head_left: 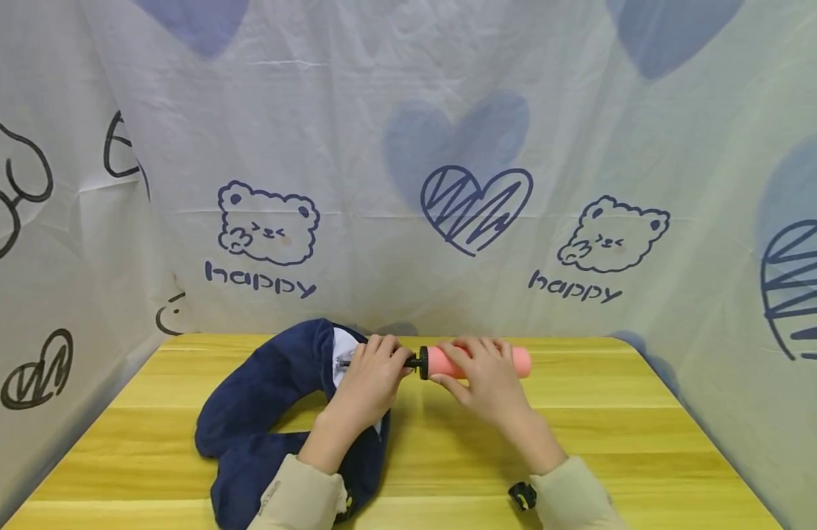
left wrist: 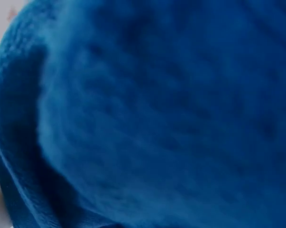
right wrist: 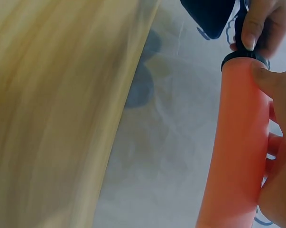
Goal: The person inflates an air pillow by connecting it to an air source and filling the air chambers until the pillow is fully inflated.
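We hold a pink pump near the bench's far edge: our right hand curls its fingers round it, our left hand pinches its black end, beside a navy neck pillow.

hd cam: I get soft even lt, faint shadows on table | L wr: dim, blue plush v. blurry | R wr: clearer

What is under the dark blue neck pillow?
The neck pillow lies on the yellow table, which shows inside its curve. Anything directly beneath the pillow is covered and cannot be seen.
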`<control>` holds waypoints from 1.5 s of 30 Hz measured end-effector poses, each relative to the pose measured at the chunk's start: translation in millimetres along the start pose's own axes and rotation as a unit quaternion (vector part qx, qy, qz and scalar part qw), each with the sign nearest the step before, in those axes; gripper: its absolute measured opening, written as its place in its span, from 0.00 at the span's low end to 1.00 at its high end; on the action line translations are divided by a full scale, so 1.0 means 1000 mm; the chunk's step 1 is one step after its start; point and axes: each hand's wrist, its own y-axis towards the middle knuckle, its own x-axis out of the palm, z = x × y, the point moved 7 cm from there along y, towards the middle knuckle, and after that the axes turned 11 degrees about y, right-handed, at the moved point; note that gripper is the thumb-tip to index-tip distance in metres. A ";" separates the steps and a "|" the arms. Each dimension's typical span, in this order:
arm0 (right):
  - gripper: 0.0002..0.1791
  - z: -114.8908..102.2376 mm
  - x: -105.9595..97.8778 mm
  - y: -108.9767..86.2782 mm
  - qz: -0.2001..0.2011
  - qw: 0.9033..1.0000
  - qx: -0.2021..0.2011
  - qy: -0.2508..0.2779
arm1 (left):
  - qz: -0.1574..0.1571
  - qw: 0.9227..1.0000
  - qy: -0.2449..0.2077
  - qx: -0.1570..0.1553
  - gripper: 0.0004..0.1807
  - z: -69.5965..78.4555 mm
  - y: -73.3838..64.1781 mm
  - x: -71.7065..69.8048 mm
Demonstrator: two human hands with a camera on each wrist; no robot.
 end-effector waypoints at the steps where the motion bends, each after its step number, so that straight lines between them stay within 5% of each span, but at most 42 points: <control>1: 0.29 -0.001 0.001 0.000 0.000 1.000 -0.001 0.001 | -0.001 1.000 -0.002 0.002 0.08 0.001 0.000 0.000; 18: 0.28 0.001 -0.002 0.001 0.006 1.000 0.015 0.005 | 0.016 1.000 0.008 -0.010 0.08 -0.005 -0.001 -0.003; 45: 0.30 0.050 -0.036 -0.007 0.000 0.997 0.081 0.010 | -0.005 0.995 -0.017 -0.098 0.10 -0.053 -0.012 -0.014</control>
